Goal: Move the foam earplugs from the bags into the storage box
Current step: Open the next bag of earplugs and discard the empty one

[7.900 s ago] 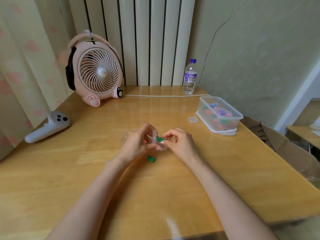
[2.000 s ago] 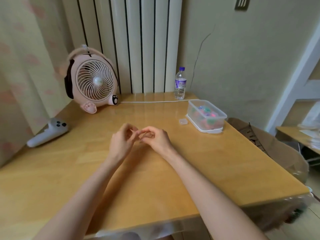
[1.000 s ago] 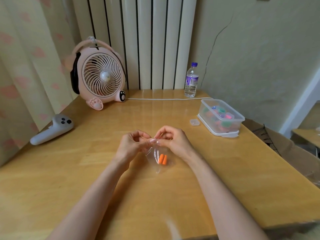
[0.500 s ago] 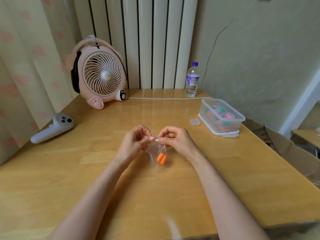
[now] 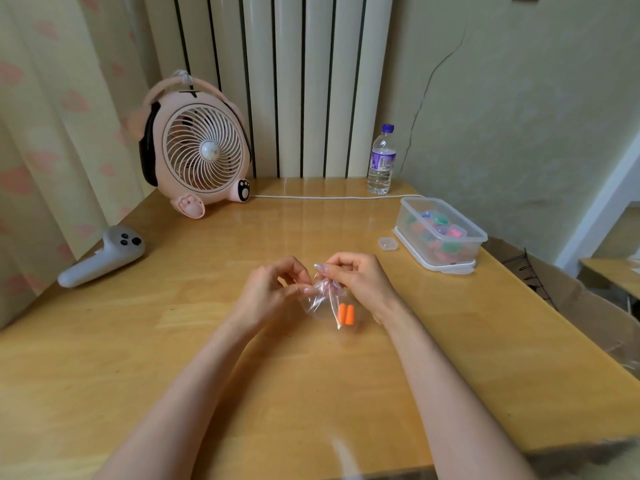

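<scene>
Scanning from the left edge, spotted a grey controller (image 5: 100,258) lying on the table (image 5: 207,341), then a pink fan (image 5: 204,157) further back, neither part of the job. Moved on to the left hand (image 5: 270,292), fingers curled, pinching one side of the clear bag (image 5: 320,301) at its crumpled top. Found the bag hanging between both hands, low over the tabletop, maybe brushing it, couldn't tell. Saw two orange earplugs (image 5: 346,315) side by side down at the bag's bottom, below the fingertips and not touching them, nearer the right wrist than the left. Then the right hand (image 5: 360,282), also curled, pinching the opposite side of that same top edge. Looked like the bag-opening step tbh, mouth not yet pulled wide, plugs not out. Guessing the next move called for easing the two pinches apart, then tipping or fishing the plugs out, then a carry off to the right. Further right, passed a water bottle (image 5: 381,164) by the wall, a tiny clear case (image 5: 388,243) on the table, and just beside it the storage box (image 5: 406,216), open-topped, holding colourful bits, well apart from the bag.
</scene>
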The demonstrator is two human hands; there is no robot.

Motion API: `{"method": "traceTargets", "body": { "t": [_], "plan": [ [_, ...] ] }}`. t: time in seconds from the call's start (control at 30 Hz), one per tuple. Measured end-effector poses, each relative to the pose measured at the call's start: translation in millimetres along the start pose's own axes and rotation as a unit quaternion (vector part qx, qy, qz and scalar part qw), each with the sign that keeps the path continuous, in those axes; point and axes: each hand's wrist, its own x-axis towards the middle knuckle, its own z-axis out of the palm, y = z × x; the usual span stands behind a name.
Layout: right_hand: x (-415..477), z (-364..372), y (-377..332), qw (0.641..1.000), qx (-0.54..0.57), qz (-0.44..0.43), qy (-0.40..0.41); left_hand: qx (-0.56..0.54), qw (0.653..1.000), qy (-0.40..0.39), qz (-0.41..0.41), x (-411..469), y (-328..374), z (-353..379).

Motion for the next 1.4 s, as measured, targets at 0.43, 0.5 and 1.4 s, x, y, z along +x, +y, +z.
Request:
{"method": "traceTargets", "body": {
  "t": [0.43,0.5,1.4],
  "plan": [
    [-5,1,-3,0.994,0.079,0.005,-0.074,-0.151,0.986,0.016,-0.061,0,-3,-5],
    [-5,0,-4,0.992,0.087,0.002,-0.092,-0.174,0.982,0.015,-0.074,-1,-2,-5],
    [0,-11,-1,0.996,0.04,0.064,0.045,-0.163,0.945,0.09,-0.269,2,-18,0]
  ]
}}
